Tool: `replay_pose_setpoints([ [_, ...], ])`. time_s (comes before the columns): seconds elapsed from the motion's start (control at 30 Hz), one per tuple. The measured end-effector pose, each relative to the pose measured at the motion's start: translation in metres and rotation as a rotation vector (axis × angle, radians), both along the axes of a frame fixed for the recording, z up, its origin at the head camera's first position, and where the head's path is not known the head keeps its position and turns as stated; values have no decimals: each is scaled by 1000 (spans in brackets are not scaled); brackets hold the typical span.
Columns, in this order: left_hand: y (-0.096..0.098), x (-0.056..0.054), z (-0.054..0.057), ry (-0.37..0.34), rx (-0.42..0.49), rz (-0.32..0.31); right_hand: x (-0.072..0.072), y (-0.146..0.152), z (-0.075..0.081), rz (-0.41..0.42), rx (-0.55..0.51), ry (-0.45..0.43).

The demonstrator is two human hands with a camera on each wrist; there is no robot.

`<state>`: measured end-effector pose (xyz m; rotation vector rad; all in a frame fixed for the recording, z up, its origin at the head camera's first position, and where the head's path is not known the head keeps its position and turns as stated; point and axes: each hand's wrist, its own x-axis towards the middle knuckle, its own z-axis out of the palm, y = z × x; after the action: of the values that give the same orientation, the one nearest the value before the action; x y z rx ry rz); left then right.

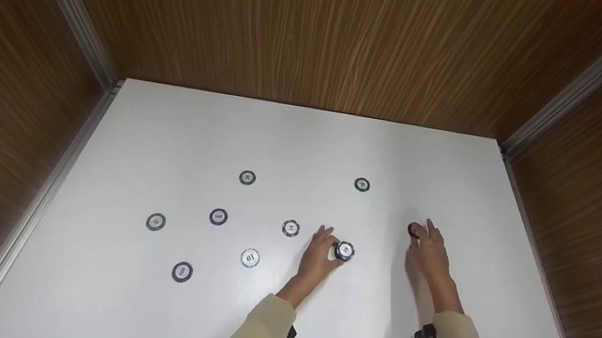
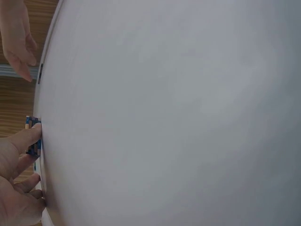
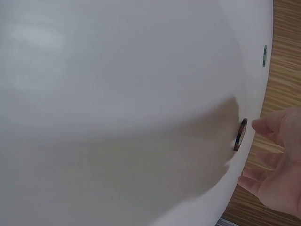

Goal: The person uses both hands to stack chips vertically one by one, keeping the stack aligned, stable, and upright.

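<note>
My left hand (image 1: 318, 257) grips a short stack of poker chips (image 1: 345, 250) between thumb and fingers. The top chip is white with a dark rim, and the left wrist view shows the stack's patterned edges (image 2: 33, 136) with blue and orange blocks. Farther right, my right hand (image 1: 432, 255) reaches over a dark red poker chip (image 1: 414, 230), its fingers partly covering it from above. In the right wrist view this chip (image 3: 241, 134) lies on the table, tilted slightly, with the relaxed fingertips (image 3: 257, 125) a small gap away from it.
Several single chips lie spread over the white table (image 1: 83, 292), among them a green one (image 1: 362, 184) toward the back, a white-and-dark one (image 1: 291, 228) beside my left hand and a purple one (image 1: 182, 272) at the left. Wood-grain panels (image 1: 296, 33) enclose the back and sides.
</note>
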<state>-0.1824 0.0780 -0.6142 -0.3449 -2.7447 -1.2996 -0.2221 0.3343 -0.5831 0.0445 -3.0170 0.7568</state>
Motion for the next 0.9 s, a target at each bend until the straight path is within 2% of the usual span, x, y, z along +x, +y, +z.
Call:
replay_pose_setpoints([
  [0.3,1,1,0,-20,7,-2,-3,-2,-8,58,18,-101],
  [0.53,0,0,-2,26,-9,6,-7,-4,-13,53,28,42],
  [0.77,0,-1,-2,-27,4,-3,-10,-5,-15,44,89,7],
  [0.9,0,-2,-1,-43,-4,-2,-11,-5,-16,49,120,34],
])
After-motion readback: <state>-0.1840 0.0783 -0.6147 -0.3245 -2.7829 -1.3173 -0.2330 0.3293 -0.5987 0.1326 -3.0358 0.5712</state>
